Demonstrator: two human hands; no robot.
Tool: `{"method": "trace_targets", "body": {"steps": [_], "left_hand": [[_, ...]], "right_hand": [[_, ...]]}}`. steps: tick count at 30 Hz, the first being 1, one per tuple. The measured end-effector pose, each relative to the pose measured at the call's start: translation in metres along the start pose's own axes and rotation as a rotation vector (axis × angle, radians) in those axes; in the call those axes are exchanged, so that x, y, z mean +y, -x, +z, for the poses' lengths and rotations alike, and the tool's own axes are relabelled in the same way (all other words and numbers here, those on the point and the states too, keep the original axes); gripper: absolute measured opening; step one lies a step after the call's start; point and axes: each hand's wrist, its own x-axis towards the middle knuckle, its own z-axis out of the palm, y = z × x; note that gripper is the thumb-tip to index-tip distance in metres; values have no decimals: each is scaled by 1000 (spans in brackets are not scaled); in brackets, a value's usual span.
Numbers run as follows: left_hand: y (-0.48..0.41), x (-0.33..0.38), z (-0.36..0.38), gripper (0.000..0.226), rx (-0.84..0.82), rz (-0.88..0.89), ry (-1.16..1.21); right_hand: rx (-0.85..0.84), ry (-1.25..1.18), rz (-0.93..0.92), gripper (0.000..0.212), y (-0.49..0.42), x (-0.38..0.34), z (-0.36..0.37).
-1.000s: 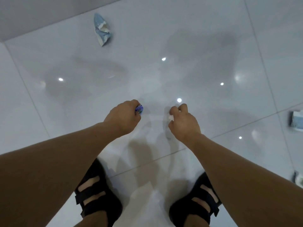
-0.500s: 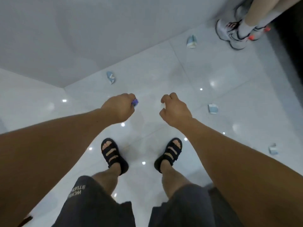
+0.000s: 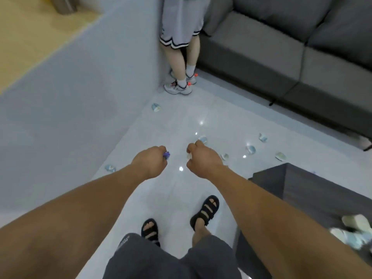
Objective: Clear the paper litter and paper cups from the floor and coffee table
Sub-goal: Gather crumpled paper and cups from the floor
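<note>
Paper litter, a purple-blue scrap, pinched in curled left hand; white scrap gripped in curled right hand, both as half a second ago. View lifted since: grey sofa, second person's legs and dark counter now in sight. Scraps mostly hidden, long axes impossible to tell. Paper cups scattered on their sides over glossy white tile floor, from 9 to 3 o'clock of the hands. Crumpled cups on counter at 4 o'clock. Pale wall at 10 o'clock.
</note>
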Motion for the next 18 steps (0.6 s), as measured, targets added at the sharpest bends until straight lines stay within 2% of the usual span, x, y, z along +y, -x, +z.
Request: {"method": "trace_targets", "body": {"steps": [5,9,10,11,13,16,18], "left_hand": [[39,93,5,24,-133,246,-182],[78,194,35,23,-174,470,-270],[111,252,66,23,-212,601,-328],[132,289,82,23,-213,658,-367],[142,309,86,22,-184,685,-386],[223,394,162,20,-224,897,-470],[284,445,214,23,-312,1015,-536]], "right_hand": [[67,-158,271,36,129,51,0],[187,-281,489,38,233,111,7],[251,-346,614,37,300,142,25],[294,-375,683,35,340,160,37],[317,-419,724,32,357,167,43],[355,-498,899,28,482,206,95],[383,-539,1044,31,565,227,137]]}}
